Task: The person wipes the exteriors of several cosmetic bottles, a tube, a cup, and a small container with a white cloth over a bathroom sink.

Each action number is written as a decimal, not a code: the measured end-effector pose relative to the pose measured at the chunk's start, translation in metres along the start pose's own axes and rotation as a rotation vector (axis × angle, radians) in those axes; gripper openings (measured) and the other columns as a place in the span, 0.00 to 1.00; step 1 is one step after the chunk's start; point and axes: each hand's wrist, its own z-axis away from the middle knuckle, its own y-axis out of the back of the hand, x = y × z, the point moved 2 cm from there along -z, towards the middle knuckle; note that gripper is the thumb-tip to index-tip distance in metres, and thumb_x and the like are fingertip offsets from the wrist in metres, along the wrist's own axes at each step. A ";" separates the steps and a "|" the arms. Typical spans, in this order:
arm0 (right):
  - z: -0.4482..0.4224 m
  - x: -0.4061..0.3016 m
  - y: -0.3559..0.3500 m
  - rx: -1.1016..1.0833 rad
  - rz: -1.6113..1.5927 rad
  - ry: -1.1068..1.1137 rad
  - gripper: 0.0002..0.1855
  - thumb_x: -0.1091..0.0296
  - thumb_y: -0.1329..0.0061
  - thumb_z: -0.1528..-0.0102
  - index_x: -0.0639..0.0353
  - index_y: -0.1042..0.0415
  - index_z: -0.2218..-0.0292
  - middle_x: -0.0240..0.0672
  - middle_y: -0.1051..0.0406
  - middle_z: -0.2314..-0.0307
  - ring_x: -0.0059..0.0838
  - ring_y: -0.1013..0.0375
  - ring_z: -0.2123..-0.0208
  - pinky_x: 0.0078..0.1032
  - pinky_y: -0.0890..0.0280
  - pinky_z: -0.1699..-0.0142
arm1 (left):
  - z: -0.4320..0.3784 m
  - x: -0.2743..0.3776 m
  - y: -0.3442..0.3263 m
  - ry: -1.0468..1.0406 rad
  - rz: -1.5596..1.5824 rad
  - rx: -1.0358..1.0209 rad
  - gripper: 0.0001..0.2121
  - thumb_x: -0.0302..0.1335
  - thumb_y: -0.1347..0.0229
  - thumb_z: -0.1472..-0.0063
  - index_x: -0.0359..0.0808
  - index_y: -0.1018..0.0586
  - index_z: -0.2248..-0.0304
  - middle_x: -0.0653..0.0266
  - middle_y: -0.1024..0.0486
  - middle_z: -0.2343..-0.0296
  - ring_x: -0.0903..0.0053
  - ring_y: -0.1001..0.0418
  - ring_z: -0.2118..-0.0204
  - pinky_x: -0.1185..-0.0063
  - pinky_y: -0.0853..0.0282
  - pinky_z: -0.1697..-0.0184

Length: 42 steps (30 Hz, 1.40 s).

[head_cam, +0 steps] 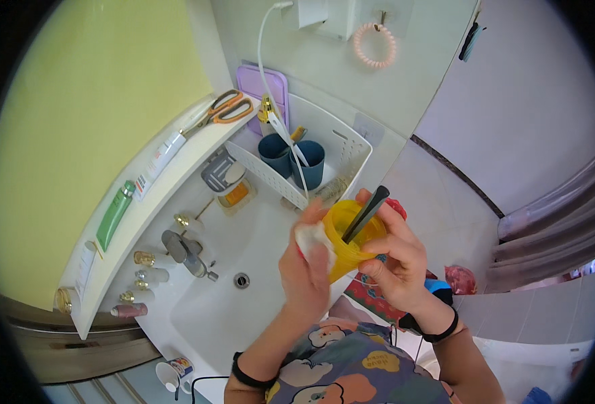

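Observation:
A yellow plastic cup [335, 267] is held up over the right edge of the white sink basin [211, 308]. A dark-handled utensil [365, 214] leans out of its mouth; its lower end is inside the cup. My right hand [401, 252] grips the cup by its rim and right side. On the cup's left side, my left hand [305, 272] presses a white cloth or sponge [315, 242] against the wall. Slight blur hides the exact edges of that white piece.
Behind the basin stands a white perforated basket [348, 139] with two dark blue cups [308, 164] and a toothbrush. A grey faucet [189, 255], small bottles [151, 259] and soap dishes line the basin's rim. Orange-handled scissors [232, 108] and tubes lie on a curved shelf [141, 222]. A printed mug [176, 373] sits lower left.

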 end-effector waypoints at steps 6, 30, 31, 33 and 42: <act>0.016 0.024 0.003 -0.047 -0.362 -0.091 0.11 0.62 0.46 0.49 0.59 0.30 0.70 0.51 0.48 0.44 0.50 0.43 0.44 0.39 0.48 0.43 | -0.019 -0.018 0.019 0.423 0.101 -0.235 0.21 0.39 0.64 0.33 0.33 0.33 0.50 0.58 0.26 0.61 0.81 0.30 0.59 0.83 0.36 0.57; 0.011 0.029 -0.020 0.378 -0.361 -0.136 0.08 0.68 0.48 0.47 0.60 0.32 0.66 0.46 0.39 0.50 0.40 0.41 0.45 0.36 0.45 0.43 | 0.037 -0.015 0.029 -0.120 -0.276 0.050 0.22 0.29 0.61 0.39 0.31 0.40 0.46 0.54 0.41 0.48 0.68 0.44 0.44 0.73 0.52 0.41; 0.012 0.029 -0.024 0.363 -0.328 -0.106 0.08 0.68 0.48 0.47 0.60 0.32 0.66 0.45 0.38 0.51 0.40 0.42 0.45 0.36 0.45 0.43 | 0.036 -0.018 0.029 -0.059 -0.185 0.107 0.23 0.30 0.62 0.39 0.31 0.41 0.45 0.54 0.41 0.47 0.68 0.45 0.44 0.73 0.53 0.41; 0.012 0.024 -0.027 0.332 -0.262 -0.052 0.11 0.64 0.47 0.47 0.60 0.32 0.67 0.45 0.38 0.52 0.46 0.43 0.44 0.39 0.46 0.43 | 0.031 -0.025 0.031 0.250 0.230 0.145 0.22 0.30 0.61 0.37 0.32 0.41 0.45 0.55 0.37 0.50 0.70 0.40 0.46 0.75 0.47 0.43; 0.001 -0.003 -0.041 0.077 0.164 0.259 0.14 0.59 0.46 0.49 0.61 0.32 0.71 0.45 0.33 0.61 0.61 0.40 0.48 0.45 0.41 0.47 | 0.040 -0.041 0.053 0.719 0.615 0.170 0.22 0.38 0.62 0.33 0.33 0.39 0.45 0.60 0.34 0.52 0.77 0.34 0.51 0.78 0.36 0.50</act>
